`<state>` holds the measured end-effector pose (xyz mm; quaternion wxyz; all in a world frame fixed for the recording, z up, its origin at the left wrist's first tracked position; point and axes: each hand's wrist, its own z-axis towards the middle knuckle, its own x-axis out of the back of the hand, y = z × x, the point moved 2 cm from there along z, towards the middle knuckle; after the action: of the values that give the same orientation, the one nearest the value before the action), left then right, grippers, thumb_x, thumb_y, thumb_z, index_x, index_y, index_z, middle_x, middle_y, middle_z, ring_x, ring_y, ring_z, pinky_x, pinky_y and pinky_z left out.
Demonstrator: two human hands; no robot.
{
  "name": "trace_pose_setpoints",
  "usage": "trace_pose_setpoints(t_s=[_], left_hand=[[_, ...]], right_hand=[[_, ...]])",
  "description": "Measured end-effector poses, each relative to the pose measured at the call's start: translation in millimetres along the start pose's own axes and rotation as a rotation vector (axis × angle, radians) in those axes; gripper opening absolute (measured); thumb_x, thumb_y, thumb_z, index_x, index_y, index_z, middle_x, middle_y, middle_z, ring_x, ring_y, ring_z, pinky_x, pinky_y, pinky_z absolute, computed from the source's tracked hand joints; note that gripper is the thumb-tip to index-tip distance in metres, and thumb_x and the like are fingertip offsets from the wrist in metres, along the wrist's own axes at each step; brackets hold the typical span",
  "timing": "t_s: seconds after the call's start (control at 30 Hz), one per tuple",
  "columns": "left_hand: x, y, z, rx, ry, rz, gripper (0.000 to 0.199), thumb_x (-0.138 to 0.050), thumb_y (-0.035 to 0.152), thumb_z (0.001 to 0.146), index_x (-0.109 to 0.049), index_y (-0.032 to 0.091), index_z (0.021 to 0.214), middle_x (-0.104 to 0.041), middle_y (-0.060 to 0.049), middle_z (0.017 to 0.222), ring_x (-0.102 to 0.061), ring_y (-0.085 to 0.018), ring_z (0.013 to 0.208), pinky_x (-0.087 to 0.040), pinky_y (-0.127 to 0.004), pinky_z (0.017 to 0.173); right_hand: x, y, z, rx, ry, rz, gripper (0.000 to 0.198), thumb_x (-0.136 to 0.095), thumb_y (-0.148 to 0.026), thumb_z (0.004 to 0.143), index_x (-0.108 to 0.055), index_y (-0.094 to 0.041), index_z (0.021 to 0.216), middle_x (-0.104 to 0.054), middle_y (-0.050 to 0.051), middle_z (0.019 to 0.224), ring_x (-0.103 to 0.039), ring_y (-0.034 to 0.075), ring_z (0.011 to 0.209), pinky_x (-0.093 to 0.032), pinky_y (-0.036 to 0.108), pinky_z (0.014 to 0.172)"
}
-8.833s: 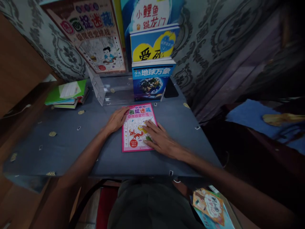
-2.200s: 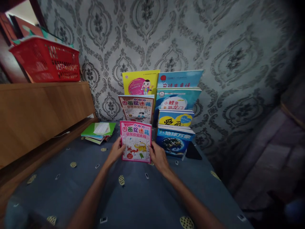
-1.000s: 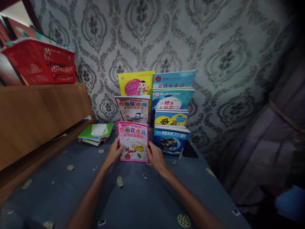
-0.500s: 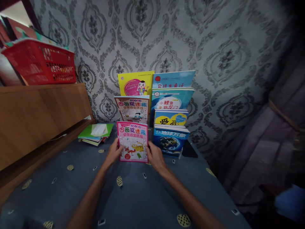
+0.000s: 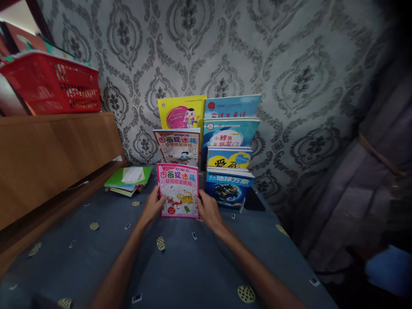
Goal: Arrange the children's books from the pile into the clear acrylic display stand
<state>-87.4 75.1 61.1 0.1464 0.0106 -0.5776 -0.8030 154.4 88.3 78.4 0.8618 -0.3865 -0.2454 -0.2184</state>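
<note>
A pink picture book with a fox and a tiger on its cover stands upright between my hands. My left hand is closed on its left edge, thumb at the front. My right hand grips the right edge in the same way. Directly behind it stands a brown-bordered book, and behind that a taller yellow book. To the right, a blue book with a globe fronts a row with a yellow-and-blue book, a teal book and a light blue book.
Left of the books lies a small stack with a green book on top. A black flat object lies at the right. A red basket sits on the wooden headboard. A curtain hangs at the right.
The view has shifted very slightly, so everything sits a little further left. Both hands still hold the pink book in the same place.
</note>
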Motion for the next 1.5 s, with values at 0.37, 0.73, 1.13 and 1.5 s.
trace_pose_setpoints(t_s=[0.37,0.73,1.13,1.5], left_hand=[[1.4,5.2,14.0,-0.032,0.008,0.105,0.032,-0.065,0.028,0.069,-0.06,0.018,0.099,-0.059,0.003,0.073,-0.055,-0.013,0.061,-0.044,-0.02,0.049],[13.9,27.6,43.8,-0.062,-0.079,0.097,0.032,-0.063,0.032,0.068,-0.055,0.018,0.096,-0.056,0.004,0.072,-0.052,-0.01,0.053,-0.041,-0.018,0.041],[20.1,56.5,64.0,-0.113,-0.113,0.042,0.037,-0.065,0.03,0.068,-0.056,0.016,0.1,-0.06,0.004,0.07,-0.052,-0.01,0.046,-0.041,-0.019,0.038],[21.9,91.5,84.9,-0.161,-0.121,0.046,0.036,-0.064,0.029,0.067,-0.059,0.016,0.1,-0.064,0.001,0.076,-0.058,-0.012,0.056,-0.046,-0.019,0.043]], right_hand=[[3.3,-3.2,11.0,-0.081,-0.063,-0.017,0.018,-0.043,-0.024,0.091,-0.061,-0.021,0.09,-0.073,0.009,0.083,-0.067,0.023,0.075,-0.043,0.028,0.065],[18.8,-16.6,39.4,-0.069,-0.076,0.089,0.021,-0.05,-0.022,0.089,-0.069,-0.019,0.096,-0.078,0.01,0.097,-0.07,0.024,0.085,-0.05,0.031,0.074],[40.1,-35.7,69.3,-0.024,-0.062,0.029,0.018,-0.053,-0.018,0.087,-0.07,-0.018,0.093,-0.075,0.006,0.082,-0.064,0.02,0.071,-0.045,0.027,0.066],[58.7,-46.0,106.0,0.0,-0.034,-0.103,0.018,-0.053,-0.019,0.087,-0.07,-0.018,0.092,-0.075,0.008,0.085,-0.064,0.022,0.074,-0.043,0.029,0.067]])
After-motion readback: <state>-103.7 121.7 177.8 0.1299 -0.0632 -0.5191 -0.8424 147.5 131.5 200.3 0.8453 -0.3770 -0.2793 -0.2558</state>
